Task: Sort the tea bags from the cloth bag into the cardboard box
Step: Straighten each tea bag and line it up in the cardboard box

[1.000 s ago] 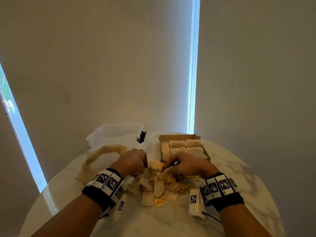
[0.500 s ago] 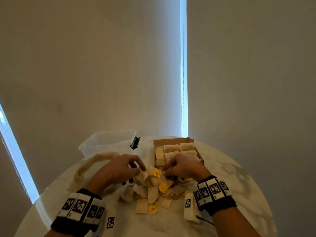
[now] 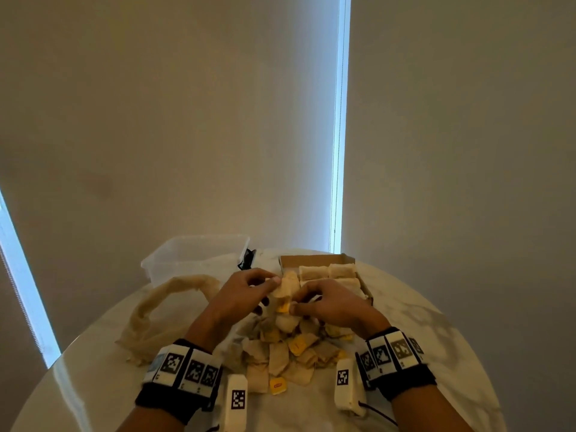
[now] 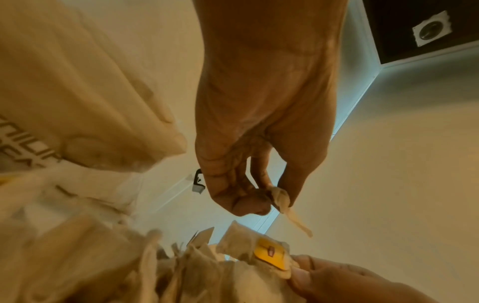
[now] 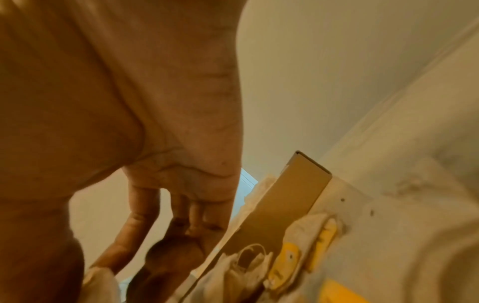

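While the pile is lying below both hands, one tea bag is being pinched between left hand and right hand.

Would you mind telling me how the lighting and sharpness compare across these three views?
Head view: dim, with bright window strips and glare on the table; left hand fairly sharp. Left wrist view: warm orange cast, the tea bag pile blurred. Right wrist view: soft throughout, the cardboard box clearest.
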A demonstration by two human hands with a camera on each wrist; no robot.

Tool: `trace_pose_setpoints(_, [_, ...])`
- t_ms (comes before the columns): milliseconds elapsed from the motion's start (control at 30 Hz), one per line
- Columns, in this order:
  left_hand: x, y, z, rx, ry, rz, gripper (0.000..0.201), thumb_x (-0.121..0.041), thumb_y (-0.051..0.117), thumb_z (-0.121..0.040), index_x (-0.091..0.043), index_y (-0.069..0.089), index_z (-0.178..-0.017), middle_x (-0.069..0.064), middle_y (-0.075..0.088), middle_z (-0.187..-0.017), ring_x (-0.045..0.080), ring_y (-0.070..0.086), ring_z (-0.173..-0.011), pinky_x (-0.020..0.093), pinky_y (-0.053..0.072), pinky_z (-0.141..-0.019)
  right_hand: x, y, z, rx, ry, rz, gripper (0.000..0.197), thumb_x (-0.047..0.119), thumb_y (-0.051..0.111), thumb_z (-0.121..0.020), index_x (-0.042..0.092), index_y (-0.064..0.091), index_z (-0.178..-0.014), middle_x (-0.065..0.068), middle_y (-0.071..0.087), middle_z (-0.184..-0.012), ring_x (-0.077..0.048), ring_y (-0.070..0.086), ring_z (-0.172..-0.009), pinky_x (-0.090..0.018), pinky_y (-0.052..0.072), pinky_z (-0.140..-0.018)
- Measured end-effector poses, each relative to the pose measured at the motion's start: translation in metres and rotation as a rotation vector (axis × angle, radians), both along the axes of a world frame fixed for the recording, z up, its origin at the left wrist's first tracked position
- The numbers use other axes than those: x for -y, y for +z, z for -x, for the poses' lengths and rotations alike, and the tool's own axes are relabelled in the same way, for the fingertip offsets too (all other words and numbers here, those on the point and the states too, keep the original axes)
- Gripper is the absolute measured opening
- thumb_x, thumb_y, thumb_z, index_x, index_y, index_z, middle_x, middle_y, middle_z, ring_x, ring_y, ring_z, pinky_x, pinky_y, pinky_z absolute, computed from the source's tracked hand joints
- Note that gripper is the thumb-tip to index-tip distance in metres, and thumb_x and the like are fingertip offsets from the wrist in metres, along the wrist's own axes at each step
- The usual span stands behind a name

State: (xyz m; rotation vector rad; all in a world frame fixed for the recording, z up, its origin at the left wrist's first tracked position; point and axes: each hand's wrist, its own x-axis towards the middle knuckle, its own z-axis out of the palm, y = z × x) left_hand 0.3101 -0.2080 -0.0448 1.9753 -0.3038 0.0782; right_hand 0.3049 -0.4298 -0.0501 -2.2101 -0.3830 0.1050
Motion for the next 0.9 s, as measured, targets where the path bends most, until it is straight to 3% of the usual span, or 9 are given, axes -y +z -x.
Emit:
trace_pose_setpoints(133, [-0.002,-0.007,0.004,-0.021,-0.005,0.108,0.019,-0.034,0.065,-0.104,-0.021,0.074,-0.115,0.003,0.076,-0.108,0.015,0.075,-0.092,0.024,0.06,-0.07,-0.001,-0.006,-0.003,-0.039,-0.012,-0.079,0.012,0.029,0.079,-0.095,0.025,0.077,-0.106,0.009,0.08,-0.095,-0.009,0.076,-0.089,-0.018,0.058,-0.071])
trace_pose_setpoints(267, [-0.003,-0.015,0.009,-0.029,0.028,0.225,0.018,-0.028,0.06,-0.107,-0.016,0.069,-0.116,0.008,0.075,-0.111,0.017,0.078,-0.089,0.031,0.064,-0.069,-0.004,-0.007,0.001,-0.045,0.011,-0.148,0.018,0.023,0.079,-0.095,0.018,0.076,-0.112,0.004,0.082,-0.095,-0.015,0.078,-0.09,-0.022,0.063,-0.074])
trace_pose_setpoints(367, [-0.01,-0.019,0.013,-0.03,0.03,0.301,0.016,-0.02,0.057,-0.108,-0.017,0.064,-0.122,0.014,0.074,-0.112,0.023,0.079,-0.086,0.034,0.065,-0.07,-0.006,-0.005,0.007,-0.024,0.026,-0.143,0.017,0.019,0.077,-0.096,0.016,0.077,-0.113,0.001,0.081,-0.097,-0.008,0.077,-0.084,-0.018,0.06,-0.073])
trace_pose_setpoints(433, [-0.015,-0.02,0.015,-0.04,0.001,0.317,0.02,-0.015,0.056,-0.109,-0.025,0.065,-0.123,0.016,0.073,-0.111,0.024,0.079,-0.088,0.036,0.065,-0.073,-0.006,-0.004,0.011,-0.022,0.018,-0.143,0.015,0.021,0.075,-0.098,0.02,0.078,-0.113,0.004,0.081,-0.1,-0.008,0.076,-0.086,-0.018,0.059,-0.075])
trace_pose_setpoints(567, [-0.013,-0.019,0.016,-0.065,-0.065,0.227,0.034,-0.007,0.051,-0.108,-0.028,0.077,-0.114,0.004,0.074,-0.113,0.018,0.078,-0.093,0.038,0.066,-0.08,-0.006,-0.002,0.014,-0.036,0.015,-0.135,0.014,0.024,0.07,-0.101,0.028,0.079,-0.112,0.011,0.079,-0.098,0.001,0.072,-0.082,-0.013,0.054,-0.07])
trace_pose_setpoints(633, [-0.011,-0.016,0.018,-0.118,-0.093,0.185,0.028,-0.013,0.054,-0.108,-0.027,0.077,-0.118,0.0,0.076,-0.113,0.014,0.077,-0.094,0.035,0.065,-0.082,-0.005,-0.002,0.014,-0.038,0.029,-0.143,0.016,0.023,0.07,-0.101,0.03,0.08,-0.111,0.012,0.079,-0.097,0.0,0.072,-0.085,-0.015,0.054,-0.072])
trace_pose_setpoints(700, [-0.01,-0.016,0.02,-0.155,-0.146,0.133,0.022,-0.03,0.063,-0.105,-0.028,0.073,-0.125,-0.001,0.079,-0.108,0.014,0.078,-0.096,0.035,0.065,-0.085,-0.006,-0.002,0.015,-0.025,0.027,-0.155,0.02,0.02,0.068,-0.101,0.031,0.08,-0.113,0.009,0.079,-0.101,-0.006,0.073,-0.091,-0.02,0.058,-0.075])
trace_pose_setpoints(767, [-0.01,-0.016,0.022,-0.178,-0.173,0.067,0.034,-0.043,0.071,-0.098,-0.03,0.069,-0.129,-0.002,0.081,-0.104,0.014,0.078,-0.094,0.033,0.064,-0.084,-0.007,-0.002,0.013,-0.015,0.019,-0.188,0.023,0.018,0.065,-0.102,0.032,0.08,-0.114,0.006,0.078,-0.106,-0.013,0.073,-0.098,-0.026,0.062,-0.08])
trace_pose_setpoints(900, [-0.012,-0.02,0.02,-0.175,-0.171,-0.014,0.038,-0.051,0.08,-0.088,-0.032,0.073,-0.121,-0.004,0.081,-0.102,0.011,0.078,-0.094,0.035,0.064,-0.09,-0.009,-0.004,0.012,-0.012,0.037,-0.276,0.029,0.02,0.065,-0.102,0.041,0.078,-0.116,0.006,0.077,-0.109,-0.019,0.072,-0.105,-0.029,0.059,-0.08])
